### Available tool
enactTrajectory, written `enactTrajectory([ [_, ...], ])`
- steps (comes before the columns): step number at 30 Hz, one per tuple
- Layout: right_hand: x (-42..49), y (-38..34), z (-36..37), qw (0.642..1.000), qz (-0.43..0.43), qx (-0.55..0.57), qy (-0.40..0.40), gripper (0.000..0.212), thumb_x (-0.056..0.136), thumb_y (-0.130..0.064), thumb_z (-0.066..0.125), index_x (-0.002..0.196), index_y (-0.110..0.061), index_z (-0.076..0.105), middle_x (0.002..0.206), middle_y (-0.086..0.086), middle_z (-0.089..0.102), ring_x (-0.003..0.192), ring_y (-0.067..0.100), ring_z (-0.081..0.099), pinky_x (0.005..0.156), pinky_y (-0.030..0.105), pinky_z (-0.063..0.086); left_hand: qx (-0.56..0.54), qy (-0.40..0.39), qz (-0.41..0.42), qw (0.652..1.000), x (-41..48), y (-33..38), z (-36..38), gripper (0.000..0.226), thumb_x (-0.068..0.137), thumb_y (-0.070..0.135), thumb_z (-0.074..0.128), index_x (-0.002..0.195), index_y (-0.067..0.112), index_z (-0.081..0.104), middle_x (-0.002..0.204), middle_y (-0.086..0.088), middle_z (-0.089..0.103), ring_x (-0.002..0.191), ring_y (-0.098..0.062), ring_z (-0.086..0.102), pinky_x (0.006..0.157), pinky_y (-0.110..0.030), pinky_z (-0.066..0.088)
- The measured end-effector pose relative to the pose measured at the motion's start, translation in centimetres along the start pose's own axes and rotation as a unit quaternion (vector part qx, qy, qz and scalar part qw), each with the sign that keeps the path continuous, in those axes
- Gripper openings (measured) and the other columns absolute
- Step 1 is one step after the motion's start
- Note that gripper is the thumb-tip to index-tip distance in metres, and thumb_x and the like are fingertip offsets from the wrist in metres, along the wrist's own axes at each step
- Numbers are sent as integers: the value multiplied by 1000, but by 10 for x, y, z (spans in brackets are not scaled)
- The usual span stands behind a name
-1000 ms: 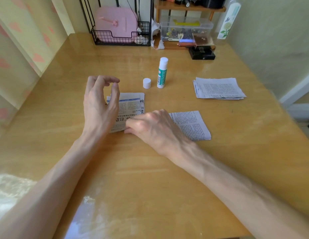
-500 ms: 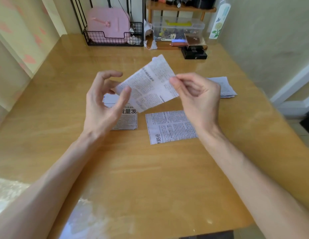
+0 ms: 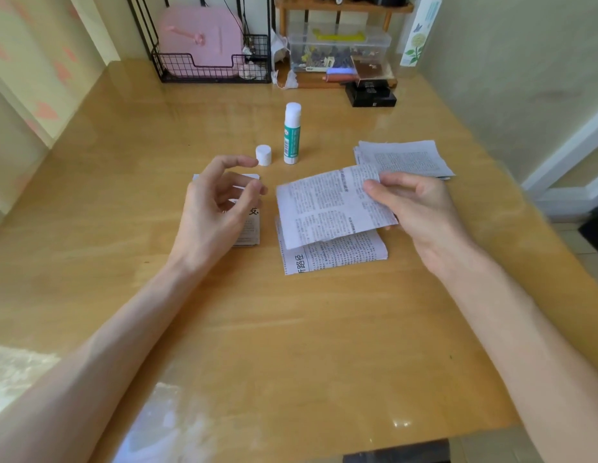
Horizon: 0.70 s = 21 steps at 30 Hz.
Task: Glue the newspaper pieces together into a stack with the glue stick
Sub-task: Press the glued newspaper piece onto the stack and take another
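Note:
My right hand (image 3: pixel 414 208) pinches the right edge of a newspaper piece (image 3: pixel 327 205), held just above another piece (image 3: pixel 341 253) lying flat on the table. My left hand (image 3: pixel 217 205) hovers with loosely curled fingers and holds nothing. Under it lies a small stack of newspaper pieces (image 3: pixel 249 232), partly hidden by the hand. The uncapped glue stick (image 3: pixel 291 133) stands upright behind the papers, with its white cap (image 3: pixel 263 155) beside it on the left. A pile of loose newspaper pieces (image 3: pixel 404 157) lies at the right.
The wooden table (image 3: pixel 290 329) carries a black wire rack (image 3: pixel 210 66) with a pink case at the back. A clear plastic box (image 3: pixel 337 50) on a wooden shelf and a black box (image 3: pixel 371 95) sit at the back right. A wall runs along the right.
My right hand has lowered the newspaper piece from mid-air down over the flat piece on the table. My left hand let go of that piece and now hovers over the small stack.

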State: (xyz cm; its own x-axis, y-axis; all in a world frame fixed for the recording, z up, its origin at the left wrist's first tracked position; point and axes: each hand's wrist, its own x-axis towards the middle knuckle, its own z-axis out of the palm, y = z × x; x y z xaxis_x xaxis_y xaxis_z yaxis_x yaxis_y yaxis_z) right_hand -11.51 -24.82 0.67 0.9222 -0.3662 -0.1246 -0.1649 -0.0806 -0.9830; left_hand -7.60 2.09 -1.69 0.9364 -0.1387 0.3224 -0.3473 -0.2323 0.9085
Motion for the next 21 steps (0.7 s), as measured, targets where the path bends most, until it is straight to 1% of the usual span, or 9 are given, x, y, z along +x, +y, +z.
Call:
enactTrajectory([
  [1,0,2,-4,1000,20,-2,-5,18,88,-24,85,103,-19,76,89,-3,82,76,8,73,61,25,51,12,7,0,1000,1,-2,-2,19,103,13,62,122,16,62,93,1,77,85,-15,74,78,-24,54],
  [2,0,5,-8,999,40,-6,-14,20,89,-24,85,106,-18,77,89,-3,81,72,8,70,59,26,49,26,11,0,1000,2,-4,-3,19,103,13,61,121,18,63,93,2,76,87,-15,74,77,-23,53],
  [5,-2,11,-17,997,70,-12,-27,26,89,-23,84,113,-15,76,89,-1,81,69,9,68,59,25,47,57,14,3,998,2,-7,-5,19,103,12,60,121,18,64,94,3,76,89,-13,72,74,-20,49],
  [7,-4,13,-20,997,70,-8,-24,24,89,-23,84,110,-17,75,90,1,81,69,11,67,59,26,46,65,11,9,998,2,-9,-5,19,103,12,60,120,18,64,94,4,76,89,-13,72,73,-26,51],
  [9,-4,14,-18,998,65,-11,-25,24,88,-23,85,109,-16,75,90,3,81,65,10,64,56,25,44,74,7,14,997,1,-10,-4,18,103,11,60,119,18,64,93,4,75,89,-14,72,75,-32,51],
  [14,-6,17,-9,998,39,-29,-27,21,88,-22,85,104,-14,74,88,7,82,53,11,54,45,20,39,82,5,19,996,2,-12,-4,18,103,10,60,118,18,65,93,4,76,89,-16,72,74,-33,52],
  [18,-7,16,-7,999,32,-30,-23,21,89,-21,85,105,-14,73,87,6,82,47,7,54,43,19,38,80,-1,17,997,3,-14,-4,19,102,10,60,117,19,65,93,6,75,89,-15,72,75,-32,52],
  [21,-7,16,-5,999,31,-28,-30,21,88,-21,85,105,-14,73,87,6,82,44,6,51,44,20,38,81,-9,21,996,3,-15,-4,20,101,10,60,117,20,65,93,6,75,89,-15,72,75,-34,53],
])
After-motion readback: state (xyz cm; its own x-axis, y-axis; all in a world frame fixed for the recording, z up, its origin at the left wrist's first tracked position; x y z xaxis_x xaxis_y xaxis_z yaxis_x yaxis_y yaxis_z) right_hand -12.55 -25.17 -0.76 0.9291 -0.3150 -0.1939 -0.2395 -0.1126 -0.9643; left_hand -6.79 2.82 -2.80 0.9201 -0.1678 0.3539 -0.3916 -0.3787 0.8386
